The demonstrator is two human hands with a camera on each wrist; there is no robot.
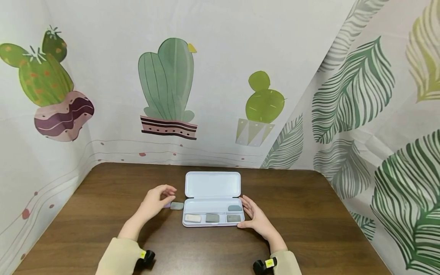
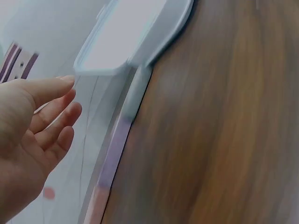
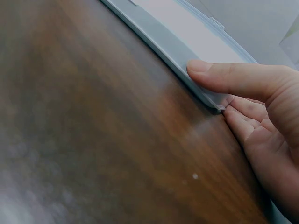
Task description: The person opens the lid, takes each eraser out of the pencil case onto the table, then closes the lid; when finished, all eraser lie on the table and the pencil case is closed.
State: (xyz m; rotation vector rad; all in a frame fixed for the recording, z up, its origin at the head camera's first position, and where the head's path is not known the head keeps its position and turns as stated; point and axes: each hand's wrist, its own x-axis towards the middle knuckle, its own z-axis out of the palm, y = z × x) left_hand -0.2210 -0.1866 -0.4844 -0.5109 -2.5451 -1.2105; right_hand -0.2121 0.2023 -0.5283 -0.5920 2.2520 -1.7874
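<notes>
Head view: the left hand (image 1: 154, 201) was seen empty, fingers loosely bent, well apart from the right hand (image 1: 257, 218), by which the right end of the open case (image 1: 206, 206) was held on the table (image 1: 203, 252). Four blocks (image 1: 212, 218) were contained inside. Beside its left end, a grey block (image 1: 177, 206), purple block (image 2: 114, 154) and pink block (image 2: 96, 205) were found lined up. Risk was judged thus: were the case pushed leftward, the row could be skewed.
</notes>
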